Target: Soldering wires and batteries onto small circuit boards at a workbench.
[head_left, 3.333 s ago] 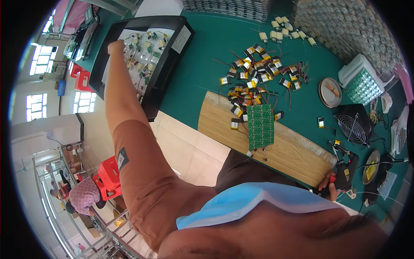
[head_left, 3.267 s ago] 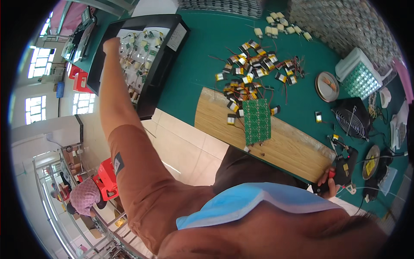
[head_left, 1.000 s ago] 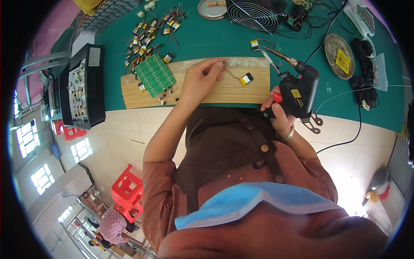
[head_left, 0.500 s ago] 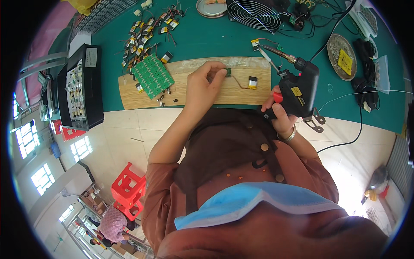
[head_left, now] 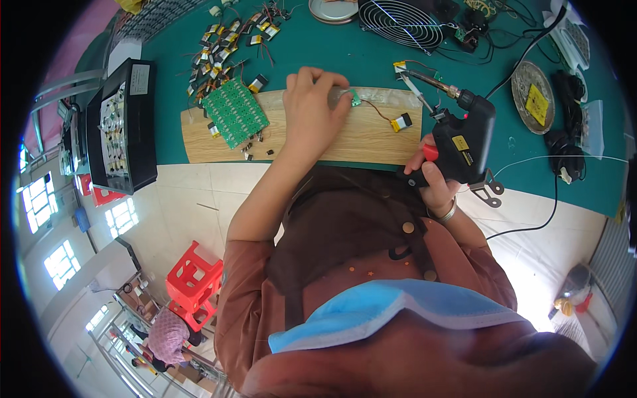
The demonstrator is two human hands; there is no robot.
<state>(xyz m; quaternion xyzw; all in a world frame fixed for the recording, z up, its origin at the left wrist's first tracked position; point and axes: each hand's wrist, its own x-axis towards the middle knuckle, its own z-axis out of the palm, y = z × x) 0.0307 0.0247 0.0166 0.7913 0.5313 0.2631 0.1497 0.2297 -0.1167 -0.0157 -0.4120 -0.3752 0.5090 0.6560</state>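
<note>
My left hand (head_left: 313, 109) is over the wooden board (head_left: 378, 147), its thumb and fingertips pinched at the edge of a small green circuit board (head_left: 356, 99). Thin wires run from that piece to a small silver, black and yellow battery (head_left: 401, 122) lying on the wood. In my right hand (head_left: 436, 180) is a black soldering gun (head_left: 468, 142) with a red trigger; its tip points to the far left. Just past the tip, another small battery (head_left: 399, 66) lies on the green mat with wires attached.
Left on the wood lies a green circuit panel (head_left: 235, 113) with small black parts nearby. Behind it are several batteries (head_left: 222, 50). A black box (head_left: 123, 129) stands far left. At right are an oval dish with a yellow sponge (head_left: 536, 105) and cables; a fan grille (head_left: 401, 25) is behind.
My left hand has moved slightly away from me with the small circuit board. Its wired battery has shifted right and a little farther off, and turned. My right hand keeps the soldering gun nearly still.
</note>
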